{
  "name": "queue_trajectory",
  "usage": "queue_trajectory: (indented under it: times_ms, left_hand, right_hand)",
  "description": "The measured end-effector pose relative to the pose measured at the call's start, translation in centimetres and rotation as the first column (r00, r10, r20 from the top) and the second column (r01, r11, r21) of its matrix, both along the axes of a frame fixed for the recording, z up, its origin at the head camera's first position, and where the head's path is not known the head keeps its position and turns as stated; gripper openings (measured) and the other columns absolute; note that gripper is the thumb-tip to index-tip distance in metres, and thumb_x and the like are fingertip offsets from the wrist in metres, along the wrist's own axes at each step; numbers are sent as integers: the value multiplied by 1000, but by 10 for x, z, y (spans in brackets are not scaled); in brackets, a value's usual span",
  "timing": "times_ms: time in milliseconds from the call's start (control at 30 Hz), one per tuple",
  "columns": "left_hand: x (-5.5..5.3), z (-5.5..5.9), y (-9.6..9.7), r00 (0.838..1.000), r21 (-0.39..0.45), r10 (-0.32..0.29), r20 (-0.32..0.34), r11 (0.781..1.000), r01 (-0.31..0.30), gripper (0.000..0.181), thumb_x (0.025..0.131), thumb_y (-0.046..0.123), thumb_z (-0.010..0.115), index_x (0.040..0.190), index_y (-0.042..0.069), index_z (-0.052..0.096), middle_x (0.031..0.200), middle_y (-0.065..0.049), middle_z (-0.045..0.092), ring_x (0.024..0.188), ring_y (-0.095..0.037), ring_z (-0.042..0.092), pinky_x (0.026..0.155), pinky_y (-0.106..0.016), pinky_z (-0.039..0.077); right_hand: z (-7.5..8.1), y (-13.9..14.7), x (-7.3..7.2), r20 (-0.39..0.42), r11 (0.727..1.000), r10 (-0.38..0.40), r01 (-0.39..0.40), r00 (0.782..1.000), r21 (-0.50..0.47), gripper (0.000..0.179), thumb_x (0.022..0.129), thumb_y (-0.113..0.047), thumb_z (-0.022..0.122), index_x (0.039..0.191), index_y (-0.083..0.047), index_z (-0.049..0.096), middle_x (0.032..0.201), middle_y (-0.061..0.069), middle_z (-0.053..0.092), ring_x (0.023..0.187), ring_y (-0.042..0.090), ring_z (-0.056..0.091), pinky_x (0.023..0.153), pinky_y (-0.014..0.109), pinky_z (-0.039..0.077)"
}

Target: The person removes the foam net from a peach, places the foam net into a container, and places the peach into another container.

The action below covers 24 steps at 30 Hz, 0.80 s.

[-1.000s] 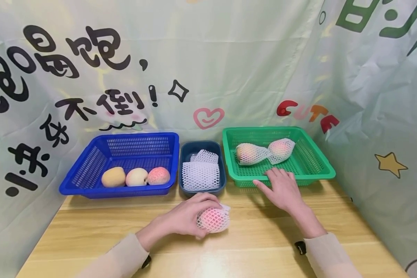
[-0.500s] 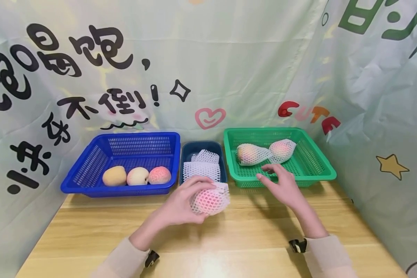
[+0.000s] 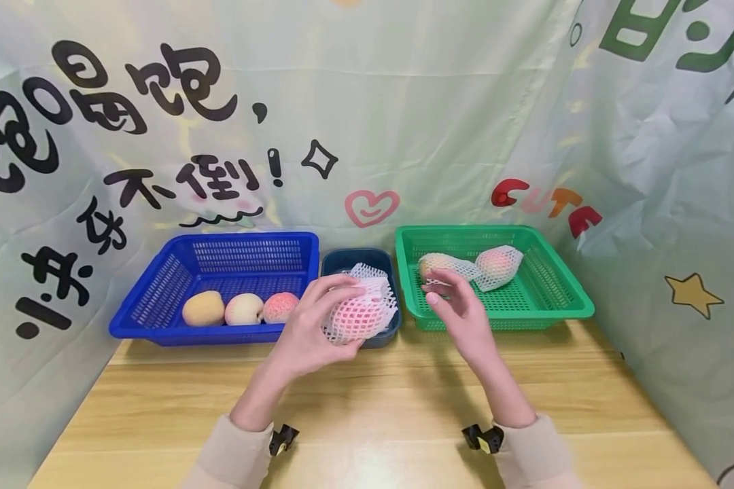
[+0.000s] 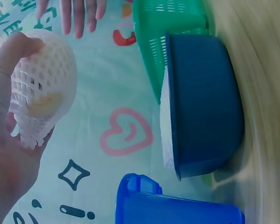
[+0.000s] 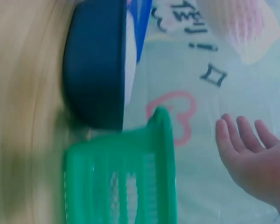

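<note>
Across the back, a pale printed backdrop [image 3: 440, 122]; below, a wood-grain table [image 3: 373, 421]. On it at left, a blue basket [image 3: 245, 257]; at right, a green basket [image 3: 532, 318]; between, a small dark tub [image 3: 341, 261]. Near the green basket but apart from it, a right hand [image 3: 463, 316], fingers loosely bent, grasping nothing. Nearer the middle, a left hand [image 3: 306, 333], wrapped with fingers above and thumb below around a netted pink fruit [image 3: 361, 316], off the table and overlapping the tub in the head view. Looks light and fairly firm, with a soft, springy sleeve, probably liable to slip or tear if tugged alone. Best held through the net at the widest part, with light pressure, clear of the ruffled edge. Also, two netted fruits [image 3: 500, 263] in the green basket; three bare fruits [image 3: 244, 309] in the blue; in the tub, loose foam nets [image 3: 367, 271].
</note>
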<state>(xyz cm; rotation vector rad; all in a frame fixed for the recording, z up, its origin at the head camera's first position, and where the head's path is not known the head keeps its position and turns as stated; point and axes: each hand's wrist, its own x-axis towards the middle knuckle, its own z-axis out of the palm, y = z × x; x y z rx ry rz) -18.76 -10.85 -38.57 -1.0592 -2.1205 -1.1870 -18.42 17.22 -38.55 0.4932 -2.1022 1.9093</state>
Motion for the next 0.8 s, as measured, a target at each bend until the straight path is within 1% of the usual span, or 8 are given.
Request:
queue_trajectory:
  times_ms: [133,233,333,433,500,567,667,800]
  left_hand:
    - [-1,0,0,999,-20,22,-32,1000,-22,74,64,15,93,133,17,66,143,-4,56,134,-26,49,103,-43,50]
    - [-1,-2,0,998,-41,28,-55,999,-30,74,65,16,94,133,17,66,142,-5,56,134,-27,49,103,-43,49]
    - [-1,-3,1,996,-57,33,-83,998,-38,73,65,16,93,133,17,66,142,-6,56,134,-28,49,104,-43,49]
    - [-1,-4,2,993,-71,39,-110,996,-47,73,66,16,93,133,17,66,142,-6,57,134,-28,49,106,-43,48]
    - [-2,-5,3,991,-87,38,-127,995,-50,72,67,17,92,133,17,66,141,-6,57,134,-29,49,108,-44,46]
    - [-2,-7,5,989,-104,35,-141,993,-50,71,68,18,91,134,17,65,142,-7,57,135,-30,49,110,-45,45]
    - [-3,-9,7,987,-129,33,-160,990,-54,71,69,19,91,135,17,64,142,-7,56,135,-30,49,112,-46,44]
    - [-3,-10,10,982,-140,29,-186,989,-55,72,70,19,90,136,16,63,143,-8,56,135,-30,49,113,-47,43]
  right_hand:
    - [2,-20,2,23,991,129,-130,991,32,62,96,0,70,152,0,44,151,17,51,133,38,54,105,34,52]
    - [2,-32,2,74,973,220,-224,973,55,73,94,-9,77,157,-6,39,157,17,44,135,41,52,104,42,53]
    - [3,-44,2,132,958,275,-283,952,50,84,92,-22,82,161,-11,34,160,17,39,134,40,54,97,38,57]
    - [3,-53,0,171,947,316,-322,933,8,87,91,-23,83,161,-12,33,158,18,40,128,37,58,89,35,60]
    - [3,-57,0,184,946,320,-325,929,-6,86,90,-19,84,160,-13,35,152,19,45,121,34,62,86,34,61]
    - [1,-61,-1,187,950,305,-311,934,2,82,88,-15,84,157,-12,40,143,20,53,114,30,65,84,34,61]
    - [-2,-63,-1,179,965,239,-254,954,66,73,86,-15,85,150,-14,49,130,16,62,104,24,67,81,33,61]
    - [-6,-64,-3,156,974,177,-195,972,111,66,85,-15,84,144,-15,55,124,13,66,99,23,68,78,31,60]
